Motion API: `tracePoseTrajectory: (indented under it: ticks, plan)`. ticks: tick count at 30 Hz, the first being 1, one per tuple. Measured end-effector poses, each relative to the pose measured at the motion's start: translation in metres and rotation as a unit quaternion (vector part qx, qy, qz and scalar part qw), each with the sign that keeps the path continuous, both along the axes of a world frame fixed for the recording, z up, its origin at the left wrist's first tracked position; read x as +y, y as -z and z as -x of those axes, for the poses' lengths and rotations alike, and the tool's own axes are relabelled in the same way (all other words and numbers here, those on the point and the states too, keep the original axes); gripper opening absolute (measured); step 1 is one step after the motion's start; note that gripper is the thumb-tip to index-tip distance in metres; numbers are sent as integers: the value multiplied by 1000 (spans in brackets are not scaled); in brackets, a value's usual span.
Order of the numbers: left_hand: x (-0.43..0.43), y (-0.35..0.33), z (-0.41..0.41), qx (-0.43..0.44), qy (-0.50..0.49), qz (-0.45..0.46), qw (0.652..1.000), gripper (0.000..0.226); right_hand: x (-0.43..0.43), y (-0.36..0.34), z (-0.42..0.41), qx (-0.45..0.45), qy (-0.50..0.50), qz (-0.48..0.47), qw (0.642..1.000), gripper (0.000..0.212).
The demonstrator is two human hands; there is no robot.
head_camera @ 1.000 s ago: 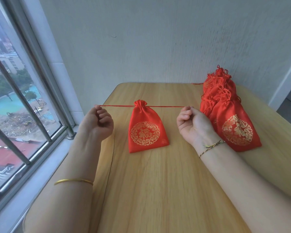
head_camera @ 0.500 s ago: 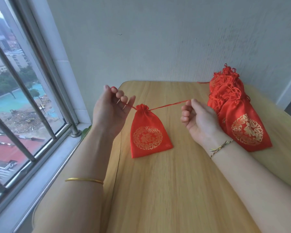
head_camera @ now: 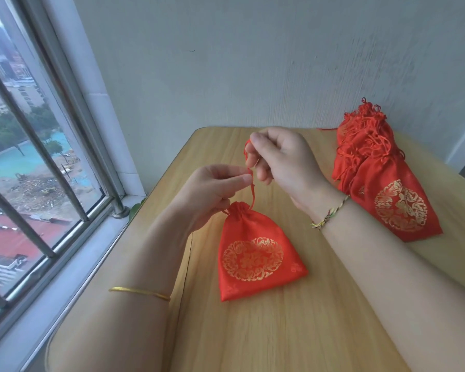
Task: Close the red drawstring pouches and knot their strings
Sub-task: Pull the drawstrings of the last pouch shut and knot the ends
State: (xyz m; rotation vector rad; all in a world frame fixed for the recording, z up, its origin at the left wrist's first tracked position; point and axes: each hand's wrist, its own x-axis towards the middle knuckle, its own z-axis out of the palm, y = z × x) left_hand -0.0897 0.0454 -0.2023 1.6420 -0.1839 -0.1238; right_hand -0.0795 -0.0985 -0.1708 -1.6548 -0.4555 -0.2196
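A red drawstring pouch (head_camera: 253,253) with a gold round emblem lies flat on the wooden table (head_camera: 293,331), its mouth gathered shut at the top. Its red strings (head_camera: 251,191) rise from the mouth to both hands. My left hand (head_camera: 212,189) pinches the strings just above the pouch's mouth. Slightly higher and to the right, my right hand (head_camera: 282,159) holds the strings' upper part looped around its fingers. The two hands nearly touch above the pouch.
A pile of red pouches (head_camera: 373,167) with tangled strings lies at the table's far right, near the wall. A barred window (head_camera: 32,157) and its sill run along the left side. A small green leaf (head_camera: 136,209) shows beside the sill.
The hands were apart, pulling the strings sideways and taut. They have come together above the pouch, bringing both strings up, and the right hand now loops them. The view shifted left.
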Motion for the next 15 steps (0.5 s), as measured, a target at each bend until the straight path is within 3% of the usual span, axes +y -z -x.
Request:
tracePoseTrajectory:
  ticks: [7,10,12,15]
  plan:
    - [-9,1,1,2,8,12,1000,16,-3,11,-8,50,29,-66,996,27]
    - [-8,-1,2,25,-2,54,998,18,-5,18,-14,127,57,-103,985,28]
    - [-7,-2,2,40,-6,88,995,14,-7,26,-15,187,64,-84,977,30]
    - [-6,-2,1,50,-8,112,992,13,-9,38,-15,219,56,-23,974,10]
